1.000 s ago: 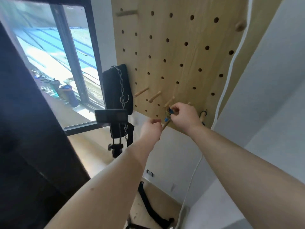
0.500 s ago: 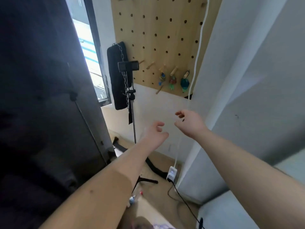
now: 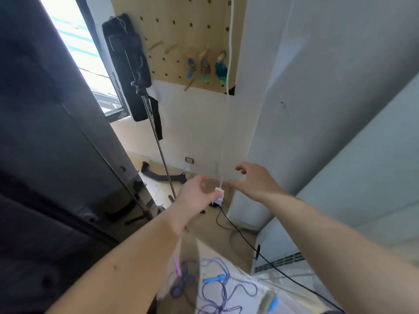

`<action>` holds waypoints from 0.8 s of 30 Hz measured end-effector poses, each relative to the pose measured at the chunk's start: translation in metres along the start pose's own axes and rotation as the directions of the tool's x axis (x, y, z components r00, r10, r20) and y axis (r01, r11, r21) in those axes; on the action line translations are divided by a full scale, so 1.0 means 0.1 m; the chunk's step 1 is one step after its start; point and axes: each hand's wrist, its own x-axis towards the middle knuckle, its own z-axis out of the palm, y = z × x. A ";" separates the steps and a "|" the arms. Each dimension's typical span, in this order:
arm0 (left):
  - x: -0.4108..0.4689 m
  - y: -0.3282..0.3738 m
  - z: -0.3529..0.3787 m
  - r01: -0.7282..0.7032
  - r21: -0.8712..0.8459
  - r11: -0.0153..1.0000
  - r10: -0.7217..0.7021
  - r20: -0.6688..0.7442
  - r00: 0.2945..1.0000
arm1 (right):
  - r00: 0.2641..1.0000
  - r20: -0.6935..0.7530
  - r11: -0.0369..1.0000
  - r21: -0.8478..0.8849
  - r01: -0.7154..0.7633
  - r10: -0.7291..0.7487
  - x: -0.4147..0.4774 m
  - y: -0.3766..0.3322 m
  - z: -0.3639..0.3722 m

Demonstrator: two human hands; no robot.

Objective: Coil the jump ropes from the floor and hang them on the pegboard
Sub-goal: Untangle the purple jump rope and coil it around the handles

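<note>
A wooden pegboard hangs on the far wall. Three coiled jump ropes hang from its lower pegs: one with blue handles, one red and green, one teal. On the floor near me lies a loose purple rope with blue handles and a pink handle. My left hand and my right hand are both held out in the air well below the board, fingers relaxed and holding nothing.
A black bag on a chain hangs left of the board above a tripod pole. A white cord drops to a charger; a black cable crosses the floor. A dark cabinet fills the left.
My hands let go of the blue-handled rope at the pegboard and dropped back. The view tilted down and pulled away, bringing the floor ropes into sight.
</note>
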 end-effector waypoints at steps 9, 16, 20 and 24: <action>-0.42 -0.76 1.25 0.199 -0.010 0.980 -0.199 0.022 0.980 | 0.979 0.183 0.996 -0.030 -0.083 0.087 -0.51 1.07 0.79; -0.30 -1.76 2.18 0.340 -0.038 0.940 -0.334 0.126 0.934 | 0.929 0.308 0.977 -0.011 -0.212 0.205 -0.61 1.92 2.11; -0.13 -2.63 2.73 0.305 0.151 0.940 -0.326 0.137 0.936 | 0.903 0.331 0.956 0.015 -0.295 0.273 -0.57 2.49 3.08; 0.10 -3.58 3.26 0.317 0.253 0.914 -0.359 0.141 0.923 | 0.873 0.363 0.935 0.012 -0.354 0.326 -0.50 3.10 4.03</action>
